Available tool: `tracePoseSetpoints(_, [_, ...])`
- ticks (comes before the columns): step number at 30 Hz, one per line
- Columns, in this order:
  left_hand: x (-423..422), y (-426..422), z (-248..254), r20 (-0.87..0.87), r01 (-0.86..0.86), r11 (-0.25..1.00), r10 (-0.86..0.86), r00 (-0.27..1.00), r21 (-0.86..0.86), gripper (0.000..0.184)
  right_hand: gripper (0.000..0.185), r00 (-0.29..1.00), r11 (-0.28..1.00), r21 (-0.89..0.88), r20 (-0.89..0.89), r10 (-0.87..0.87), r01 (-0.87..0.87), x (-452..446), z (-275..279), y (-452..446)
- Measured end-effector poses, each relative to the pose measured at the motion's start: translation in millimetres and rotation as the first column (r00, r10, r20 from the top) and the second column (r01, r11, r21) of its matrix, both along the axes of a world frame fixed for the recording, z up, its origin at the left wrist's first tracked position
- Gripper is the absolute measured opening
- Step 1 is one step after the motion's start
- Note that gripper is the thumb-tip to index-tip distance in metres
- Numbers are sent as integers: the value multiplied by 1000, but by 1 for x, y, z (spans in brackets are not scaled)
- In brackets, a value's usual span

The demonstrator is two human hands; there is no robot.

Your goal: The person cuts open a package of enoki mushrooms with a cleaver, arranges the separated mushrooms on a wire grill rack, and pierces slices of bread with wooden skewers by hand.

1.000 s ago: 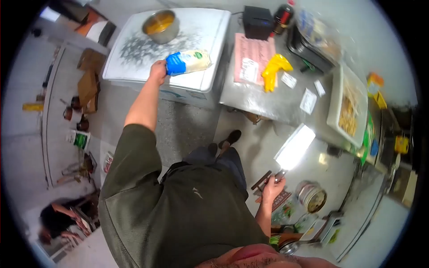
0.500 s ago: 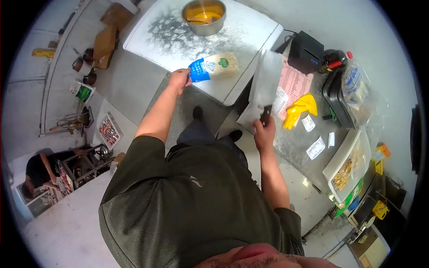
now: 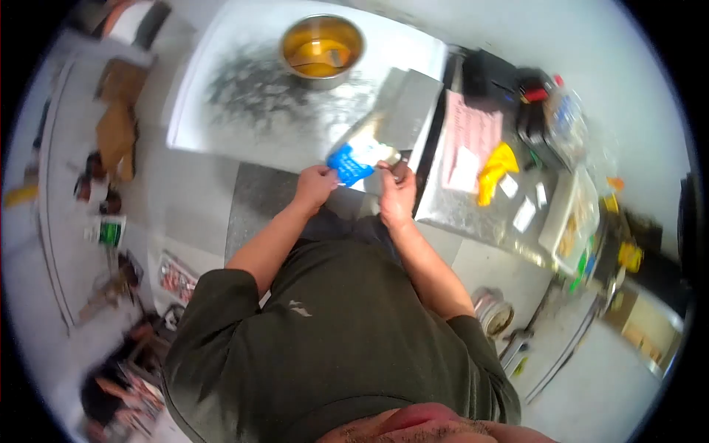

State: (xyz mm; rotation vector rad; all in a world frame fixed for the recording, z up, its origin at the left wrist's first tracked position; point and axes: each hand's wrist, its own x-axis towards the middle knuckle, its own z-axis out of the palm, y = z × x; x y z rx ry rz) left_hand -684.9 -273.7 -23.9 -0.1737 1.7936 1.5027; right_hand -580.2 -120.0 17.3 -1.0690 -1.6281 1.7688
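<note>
My left hand (image 3: 314, 189) pinches the lower end of a blue-and-clear packet of enoki mushrooms (image 3: 351, 164) at the front edge of the white table. In my right hand (image 3: 397, 198) is a cleaver (image 3: 412, 111), gripped by its dark handle. Its wide grey blade points away from me, over the table's right part, just beside the packet. Blur and glare hide whether the blade touches the packet. Further back stands a metal pot (image 3: 323, 48) holding orange-yellow liquid and a utensil.
The white table (image 3: 210, 133) has dark smudges. On the grey table to the right lie a pink printed sheet (image 3: 469, 136), a yellow cloth-like item (image 3: 496, 173) and paper slips. A white tray (image 3: 555, 232) and a black box (image 3: 487, 81) are there too.
My right hand has brought the cleaver from the right side over to the white table, beside the packet. The packet has turned and come nearer to me in my left hand. The view has shifted.
</note>
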Motion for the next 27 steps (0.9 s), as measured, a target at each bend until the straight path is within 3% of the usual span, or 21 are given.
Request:
tracePoseSetpoints(1, [-1,0,0,39,-6,998,3,999,66,17,15,1000,1000,-12,16,-26,27,-1,11,-6])
tracePoseSetpoints(2, [-4,4,-1,84,-13,991,3,996,130,15,19,988,993,117,153,-10,-8,-3,14,-5])
tracePoseSetpoints(6, [-28,24,11,-8,-161,970,166,986,183,12,32,997,999,22,70,-40,39,-12,22,-3])
tracePoseSetpoints(8, [-49,32,6,-343,15,993,27,939,120,15,36,992,998,58,117,-39,32,-19,18,5])
tracePoseSetpoints(10, [-54,31,-4,-236,-149,963,203,950,225,17,36,971,988,147,238,3,-39,-19,40,13])
tracePoseSetpoints(11, [-57,34,-8,-183,-240,930,296,937,278,18,33,987,989,139,160,24,-47,-19,29,17])
tracePoseSetpoints(12, [-57,38,-11,-168,-292,925,337,927,244,18,31,977,986,152,208,37,-69,-19,21,21])
tracePoseSetpoints(14, [-48,32,-23,-135,-385,912,403,905,141,18,38,993,983,173,111,40,-59,-19,-3,24])
tracePoseSetpoints(17, [-55,31,-22,-194,-353,914,390,900,199,19,40,966,986,123,245,79,-112,-10,18,26])
tracePoseSetpoints(20, [-59,24,-11,26,-260,937,262,965,235,23,40,965,979,164,251,74,-118,-6,20,28])
tracePoseSetpoints(22, [-58,21,-18,-16,-178,959,186,982,221,23,38,990,988,100,84,109,-117,-3,22,30])
tracePoseSetpoints(24, [-52,20,-17,-46,-158,962,173,984,224,22,34,983,983,96,110,145,-156,0,28,35])
tracePoseSetpoints(27, [-30,43,23,-52,-203,927,230,972,316,20,33,988,981,121,47,148,-153,-4,23,36])
